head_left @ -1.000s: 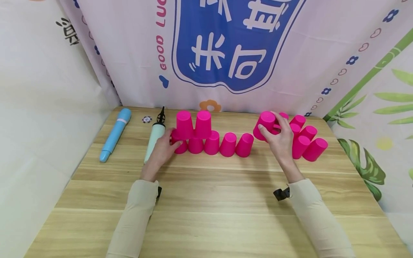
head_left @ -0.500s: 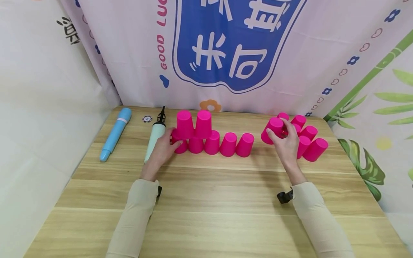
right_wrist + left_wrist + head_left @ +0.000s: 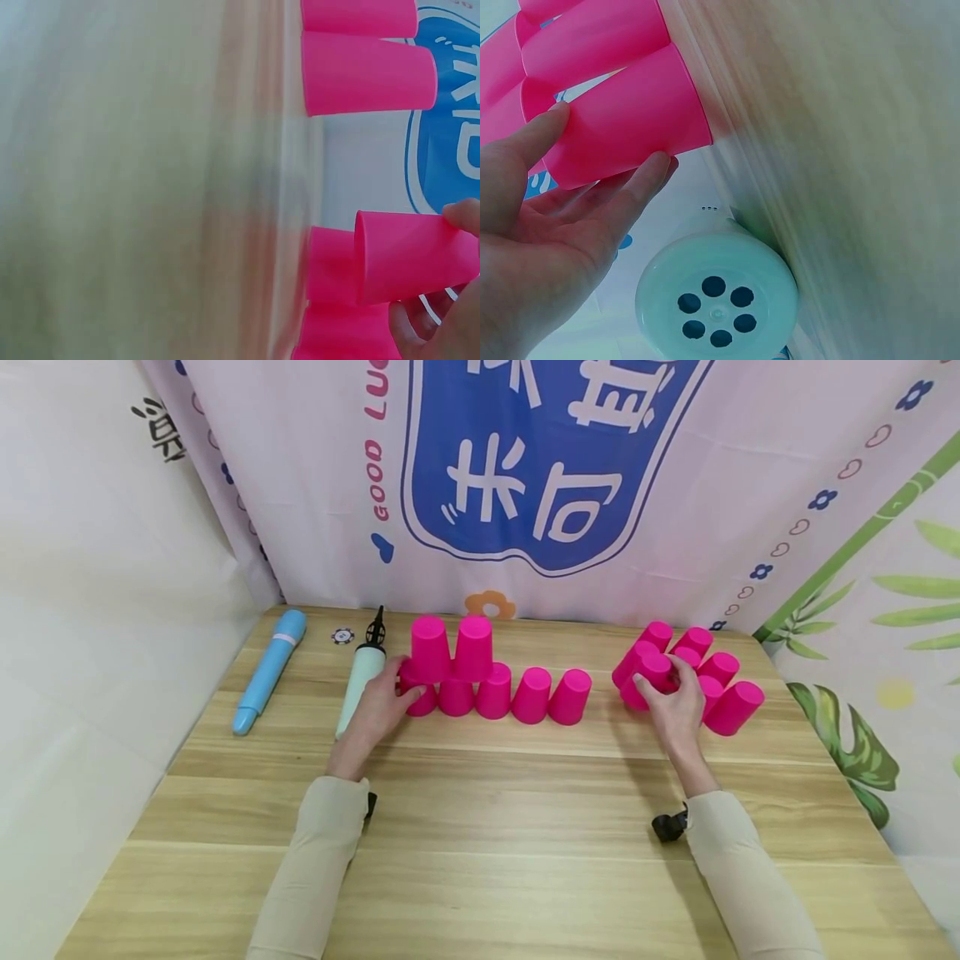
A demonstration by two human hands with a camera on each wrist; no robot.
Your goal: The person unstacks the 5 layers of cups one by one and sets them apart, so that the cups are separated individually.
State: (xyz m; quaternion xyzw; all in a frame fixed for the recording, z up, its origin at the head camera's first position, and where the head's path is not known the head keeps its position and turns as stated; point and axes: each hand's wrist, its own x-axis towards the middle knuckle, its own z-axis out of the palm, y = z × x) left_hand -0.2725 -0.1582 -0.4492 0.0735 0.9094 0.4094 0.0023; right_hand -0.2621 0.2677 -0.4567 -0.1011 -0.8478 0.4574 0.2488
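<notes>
Your right fingers [image 3: 682,673], spread cup-wide, grip an upturned pink cup [image 3: 412,256] above the worktop [image 3: 480,852] at right; left fingers [image 3: 639,192] curve round the leftmost bottom cup [image 3: 634,112]. Probably light, slick, flexible plastic: pinch the side walls gently

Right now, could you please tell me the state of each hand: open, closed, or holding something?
Left hand: holding the leftmost bottom cup between thumb and fingers.
Right hand: holding a raised cup.
</notes>
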